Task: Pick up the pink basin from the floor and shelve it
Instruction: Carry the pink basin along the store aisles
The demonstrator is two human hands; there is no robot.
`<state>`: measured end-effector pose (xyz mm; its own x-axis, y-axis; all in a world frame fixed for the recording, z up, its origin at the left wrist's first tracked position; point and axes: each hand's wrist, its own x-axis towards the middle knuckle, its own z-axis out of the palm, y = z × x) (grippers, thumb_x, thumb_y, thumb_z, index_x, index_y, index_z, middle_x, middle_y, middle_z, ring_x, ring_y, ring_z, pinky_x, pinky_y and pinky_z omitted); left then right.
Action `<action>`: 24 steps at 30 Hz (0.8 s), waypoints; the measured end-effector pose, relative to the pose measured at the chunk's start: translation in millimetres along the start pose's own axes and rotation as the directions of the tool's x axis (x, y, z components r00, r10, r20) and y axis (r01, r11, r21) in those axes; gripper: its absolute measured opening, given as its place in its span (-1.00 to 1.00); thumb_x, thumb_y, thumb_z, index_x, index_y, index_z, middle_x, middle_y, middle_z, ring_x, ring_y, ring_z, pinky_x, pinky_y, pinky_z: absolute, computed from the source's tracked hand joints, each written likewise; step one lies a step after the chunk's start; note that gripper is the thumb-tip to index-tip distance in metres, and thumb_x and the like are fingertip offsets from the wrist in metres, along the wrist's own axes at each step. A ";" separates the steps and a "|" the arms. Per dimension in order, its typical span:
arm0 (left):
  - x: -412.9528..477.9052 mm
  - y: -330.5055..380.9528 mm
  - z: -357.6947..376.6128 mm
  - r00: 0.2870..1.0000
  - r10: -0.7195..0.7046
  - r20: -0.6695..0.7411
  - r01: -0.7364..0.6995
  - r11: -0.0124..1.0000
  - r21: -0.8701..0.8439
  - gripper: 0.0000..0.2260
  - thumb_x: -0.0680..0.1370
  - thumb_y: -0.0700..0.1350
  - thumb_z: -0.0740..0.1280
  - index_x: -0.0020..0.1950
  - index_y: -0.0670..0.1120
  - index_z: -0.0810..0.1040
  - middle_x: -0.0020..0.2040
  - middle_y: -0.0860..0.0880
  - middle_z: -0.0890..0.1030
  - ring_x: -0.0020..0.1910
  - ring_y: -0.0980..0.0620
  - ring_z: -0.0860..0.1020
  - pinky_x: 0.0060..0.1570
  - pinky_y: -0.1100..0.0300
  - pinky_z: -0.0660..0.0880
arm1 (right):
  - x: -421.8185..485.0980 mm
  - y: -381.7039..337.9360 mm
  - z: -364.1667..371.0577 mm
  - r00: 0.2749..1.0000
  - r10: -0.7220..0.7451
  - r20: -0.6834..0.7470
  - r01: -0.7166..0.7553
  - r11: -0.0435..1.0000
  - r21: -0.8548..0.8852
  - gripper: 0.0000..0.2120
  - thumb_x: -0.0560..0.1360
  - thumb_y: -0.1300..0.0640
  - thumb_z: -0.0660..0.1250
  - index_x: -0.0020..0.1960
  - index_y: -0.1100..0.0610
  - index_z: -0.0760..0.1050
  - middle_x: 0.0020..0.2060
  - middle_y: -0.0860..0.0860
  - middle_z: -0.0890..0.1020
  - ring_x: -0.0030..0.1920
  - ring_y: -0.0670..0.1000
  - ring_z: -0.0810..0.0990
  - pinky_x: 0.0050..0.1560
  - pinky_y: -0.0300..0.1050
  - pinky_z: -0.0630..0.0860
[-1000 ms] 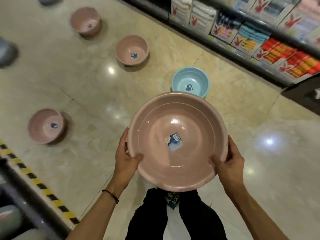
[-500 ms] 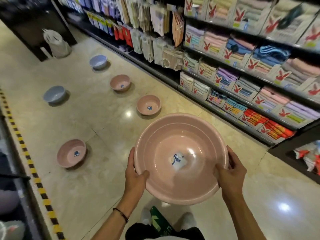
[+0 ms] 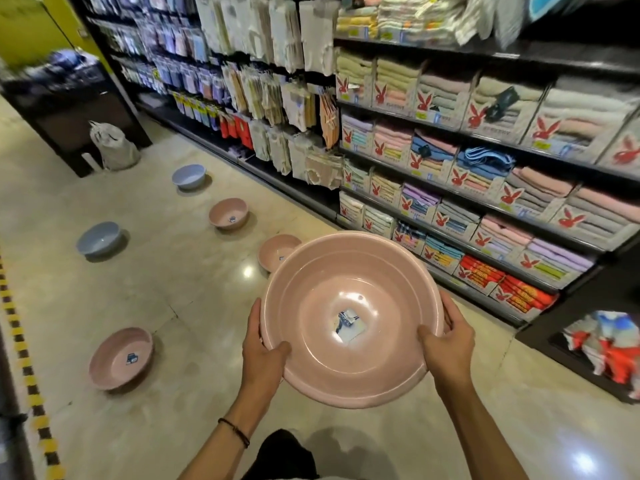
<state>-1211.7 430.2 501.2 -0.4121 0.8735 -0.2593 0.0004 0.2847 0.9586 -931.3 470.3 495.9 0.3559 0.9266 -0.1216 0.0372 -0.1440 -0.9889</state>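
In the head view, your left hand point(image 3: 261, 355) and right hand point(image 3: 448, 344) hold the pink basin point(image 3: 349, 317) in the air before you, fingers point(image 3: 450, 315) curled round its rim. The smooth rim might slip, or you could trip on another basin point(image 3: 277, 251) on the floor point(image 3: 156, 271)

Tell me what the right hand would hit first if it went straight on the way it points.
The right hand grips the pink basin, so nothing lies between them. Carried together along the forearm's line, they would likely reach the boxed towels on the lowest shelf, though depth is unclear.
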 end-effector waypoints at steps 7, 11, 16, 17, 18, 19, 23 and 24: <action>65.8 5.5 22.2 0.998 -0.018 0.055 0.018 1.000 -0.001 -0.08 0.45 -0.51 0.32 0.56 0.34 0.31 0.34 0.21 0.61 0.12 0.18 0.67 0.09 0.06 0.68 | 40.7 6.8 19.6 0.999 -0.011 -0.040 0.010 0.999 -0.035 -0.26 0.42 0.41 0.50 0.47 -0.12 0.48 0.17 -0.13 0.68 0.13 -0.01 0.69 -0.01 -0.04 0.73; 123.7 6.3 39.5 0.993 -0.021 0.116 0.019 1.000 0.019 -0.06 0.44 -0.52 0.32 0.46 0.46 0.34 0.24 0.35 0.62 0.16 0.19 0.65 0.10 0.09 0.67 | 78.8 4.9 43.2 0.997 -0.045 -0.067 0.040 0.996 -0.081 -0.37 0.46 0.34 0.50 0.40 -0.16 0.51 0.10 -0.19 0.69 0.08 -0.17 0.68 -0.03 -0.12 0.68; 202.7 17.2 57.6 0.979 -0.026 0.204 0.020 0.999 0.030 -0.05 0.44 -0.54 0.33 0.60 0.30 0.29 0.39 0.13 0.58 0.28 0.10 0.61 0.28 -0.14 0.60 | 127.9 -0.6 77.3 0.993 -0.012 -0.121 -0.002 0.993 -0.115 -0.37 0.46 0.32 0.52 0.39 -0.20 0.52 0.11 -0.17 0.70 0.11 -0.09 0.69 0.06 0.06 0.70; 217.6 19.4 60.1 0.975 -0.030 0.220 0.023 0.999 0.033 -0.05 0.44 -0.54 0.33 0.60 0.30 0.29 0.40 0.11 0.57 0.30 0.07 0.60 0.27 -0.15 0.60 | 136.2 -1.5 83.5 0.993 -0.006 -0.118 -0.009 0.992 -0.124 -0.34 0.46 0.33 0.53 0.41 -0.20 0.50 0.14 -0.14 0.70 0.13 -0.04 0.69 0.06 0.06 0.70; 232.0 21.0 62.3 0.971 -0.033 0.236 0.026 0.999 0.036 -0.05 0.44 -0.54 0.33 0.60 0.31 0.29 0.41 0.10 0.57 0.32 0.05 0.60 0.27 -0.15 0.60 | 144.5 -1.3 89.6 0.993 -0.002 -0.116 -0.013 0.991 -0.131 -0.31 0.45 0.36 0.52 0.43 -0.19 0.49 0.17 -0.13 0.69 0.15 -0.02 0.69 0.07 0.07 0.69; 245.6 22.2 65.0 0.968 -0.034 0.249 0.025 0.999 0.040 -0.05 0.45 -0.54 0.33 0.60 0.32 0.29 0.41 0.11 0.57 0.32 0.05 0.59 0.27 -0.15 0.60 | 153.2 -0.2 95.2 0.993 0.003 -0.122 -0.020 0.990 -0.140 -0.27 0.44 0.40 0.50 0.45 -0.19 0.48 0.19 -0.12 0.68 0.17 -0.02 0.67 0.09 0.10 0.68; 291.4 27.7 82.0 0.959 -0.056 0.277 0.041 0.997 0.058 -0.06 0.47 -0.53 0.33 0.62 0.30 0.24 0.46 0.09 0.53 0.39 0.02 0.54 0.35 -0.20 0.53 | 189.3 4.3 113.9 0.986 0.060 -0.157 -0.087 0.981 -0.170 -0.17 0.39 0.48 0.47 0.51 -0.12 0.44 0.21 -0.13 0.66 0.18 -0.09 0.64 0.18 0.21 0.66; 299.2 29.0 86.5 0.958 -0.064 0.278 0.048 0.997 0.067 -0.06 0.48 -0.52 0.34 0.63 0.28 0.23 0.47 0.10 0.51 0.41 0.02 0.53 0.37 -0.20 0.51 | 195.1 5.6 116.8 0.985 0.067 -0.157 -0.093 0.982 -0.163 -0.17 0.38 0.48 0.49 0.49 -0.14 0.45 0.18 -0.17 0.66 0.16 -0.13 0.65 0.13 0.12 0.68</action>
<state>-1256.2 733.9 441.3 -0.1417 0.9286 -0.3430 0.0420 0.3518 0.9351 -970.7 690.9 456.6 0.4995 0.8488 -0.1729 0.1555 -0.2843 -0.9461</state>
